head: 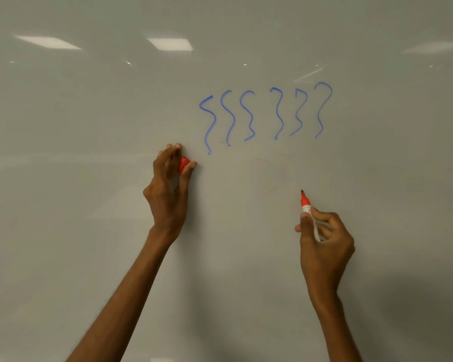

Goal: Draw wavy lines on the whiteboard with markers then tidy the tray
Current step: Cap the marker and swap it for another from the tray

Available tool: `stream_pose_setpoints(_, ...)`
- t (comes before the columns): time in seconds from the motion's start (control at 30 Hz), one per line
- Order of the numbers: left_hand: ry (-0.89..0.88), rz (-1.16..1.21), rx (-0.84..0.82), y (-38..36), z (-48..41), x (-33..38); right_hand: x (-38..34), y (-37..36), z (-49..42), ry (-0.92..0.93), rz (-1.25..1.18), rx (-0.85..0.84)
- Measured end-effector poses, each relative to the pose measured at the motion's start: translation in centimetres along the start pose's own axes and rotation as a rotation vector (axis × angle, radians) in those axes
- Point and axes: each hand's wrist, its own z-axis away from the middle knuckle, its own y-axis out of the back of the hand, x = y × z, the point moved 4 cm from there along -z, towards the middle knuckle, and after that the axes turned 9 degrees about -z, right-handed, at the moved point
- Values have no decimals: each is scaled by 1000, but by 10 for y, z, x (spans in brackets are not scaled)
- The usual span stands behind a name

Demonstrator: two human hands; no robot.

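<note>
1. Whiteboard (pixel 89 126) carries six blue wavy lines (pixel 266 116).
2. Right hand (pixel 323 239), below the lines, fingers curled round an uncapped red marker (pixel 307 214), tip up.
3. Left hand (pixel 169 184), lower left of the lines, pinches the red cap (pixel 183 164).
4. Risk: the loosely pinched cap dropping; a slanted tip skipping.
5. Tray not in view.
</note>
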Motion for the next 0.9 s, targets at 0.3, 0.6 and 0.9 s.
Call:
stream_pose_setpoints(0.3,140,267,-243,15,16,24,-21,2,14,-300,-262,-254)
stream_pose_setpoints(0.6,500,544,-816,9,88,32,-21,0,27,-380,-166,-720)
stream_pose_setpoints(0.9,443,504,-1024,-5,124,42,3,11,33,-369,-24,-782)
